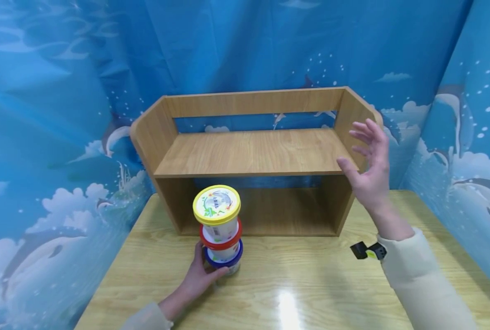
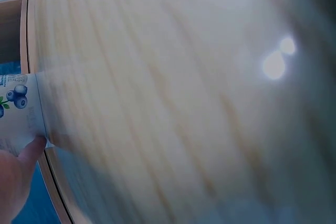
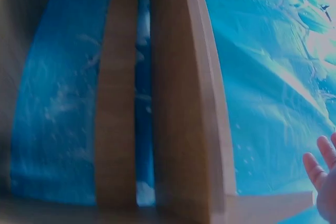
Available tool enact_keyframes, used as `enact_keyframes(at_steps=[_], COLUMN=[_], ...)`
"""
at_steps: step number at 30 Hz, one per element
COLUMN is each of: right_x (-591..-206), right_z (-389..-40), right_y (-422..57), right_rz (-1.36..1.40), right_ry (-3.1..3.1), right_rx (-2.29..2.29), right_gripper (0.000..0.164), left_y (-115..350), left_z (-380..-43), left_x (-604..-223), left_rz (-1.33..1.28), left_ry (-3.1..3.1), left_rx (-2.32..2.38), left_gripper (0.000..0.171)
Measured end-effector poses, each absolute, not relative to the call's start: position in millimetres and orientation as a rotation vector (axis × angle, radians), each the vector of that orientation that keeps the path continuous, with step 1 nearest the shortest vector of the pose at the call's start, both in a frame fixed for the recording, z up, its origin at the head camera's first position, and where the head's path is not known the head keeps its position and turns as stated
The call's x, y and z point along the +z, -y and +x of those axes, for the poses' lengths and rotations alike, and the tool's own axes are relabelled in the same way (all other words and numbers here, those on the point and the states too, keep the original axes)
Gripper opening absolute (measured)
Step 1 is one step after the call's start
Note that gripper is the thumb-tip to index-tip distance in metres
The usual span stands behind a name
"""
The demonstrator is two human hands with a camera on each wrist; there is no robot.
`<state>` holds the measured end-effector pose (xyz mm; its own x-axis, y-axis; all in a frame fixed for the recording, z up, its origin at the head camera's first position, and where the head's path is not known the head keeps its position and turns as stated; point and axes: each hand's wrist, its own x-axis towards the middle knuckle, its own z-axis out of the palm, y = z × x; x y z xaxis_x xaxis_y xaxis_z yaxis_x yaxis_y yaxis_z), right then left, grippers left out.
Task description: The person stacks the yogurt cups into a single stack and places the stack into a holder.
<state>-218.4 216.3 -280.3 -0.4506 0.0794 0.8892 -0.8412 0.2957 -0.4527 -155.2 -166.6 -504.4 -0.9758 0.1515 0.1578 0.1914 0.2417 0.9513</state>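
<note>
Three paper tubs stand stacked in front of the shelf's left part: a yellow-lidded tub [image 1: 217, 206] on top, a red-lidded tub [image 1: 223, 245] in the middle and a blue-lidded tub [image 1: 233, 266] at the bottom. My left hand [image 1: 197, 277] holds the bottom tub from the left, thumb across its near side. In the left wrist view the thumb presses near the edge of a tub wall with printed blueberries [image 2: 20, 98]. Raised beside the shelf's right end is my right hand [image 1: 372, 172], holding nothing, its fingers spread and slightly bent.
A two-level wooden shelf [image 1: 249, 153] stands at the back of the wooden table [image 1: 294, 275]. Its side panels rise above the upper board at both ends. Blue curtains [image 1: 245, 46] with dolphins surround the table. A small black device [image 1: 368, 250] sits at the right cuff.
</note>
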Motion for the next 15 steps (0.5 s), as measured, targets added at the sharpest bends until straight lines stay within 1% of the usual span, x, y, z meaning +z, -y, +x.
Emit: enact_keyframes(at_steps=[6, 9, 11, 15], right_x=[-260, -253, -251, -254], right_z=[-219, -220, -223, -232], right_y=[-237, -243, -249, -262], right_rz=[0.572, 0.513, 0.485, 0.41], right_ry=[1.636, 1.628, 1.646, 1.762], right_rx=[1.141, 1.103, 1.088, 1.051], right_gripper=[0.091, 0.09, 0.085, 0.063], left_y=[166, 166, 166, 166], left_z=[-156, -156, -156, -156], left_x=[-506, -507, -506, -506], left_rz=[-0.331, -0.334, -0.332, -0.332], left_ry=[2.443, 2.434, 2.424, 2.409], left_rx=[-1.889, -1.895, -1.907, -1.925], left_gripper=[0.088, 0.088, 0.089, 0.087])
